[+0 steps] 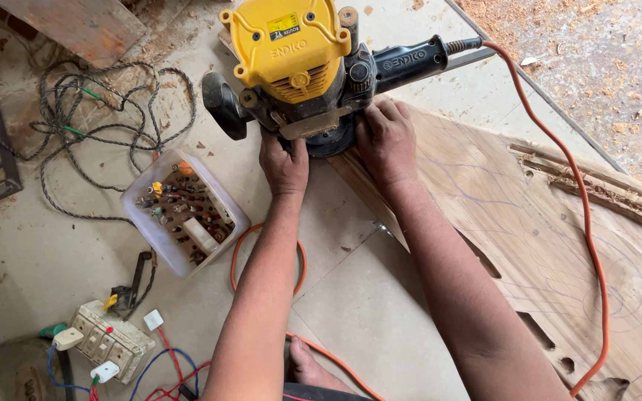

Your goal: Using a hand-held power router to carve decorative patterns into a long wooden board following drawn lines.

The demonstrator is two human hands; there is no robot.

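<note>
Bit box [185, 212] left of router [299, 67]

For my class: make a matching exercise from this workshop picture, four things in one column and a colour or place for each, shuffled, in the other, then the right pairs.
1 router
2 power cord
3 bit box
4 socket board

A orange
B bottom left, plugs in it
C yellow top, both hands at its base
D clear plastic, left of the left hand

Pairs: 1-C, 2-A, 3-D, 4-B

The router's [295, 63] base is hidden behind both hands, its top is cut off at twelve o'clock, and the bits in the plastic box [185, 212] are too small to tell.
</note>
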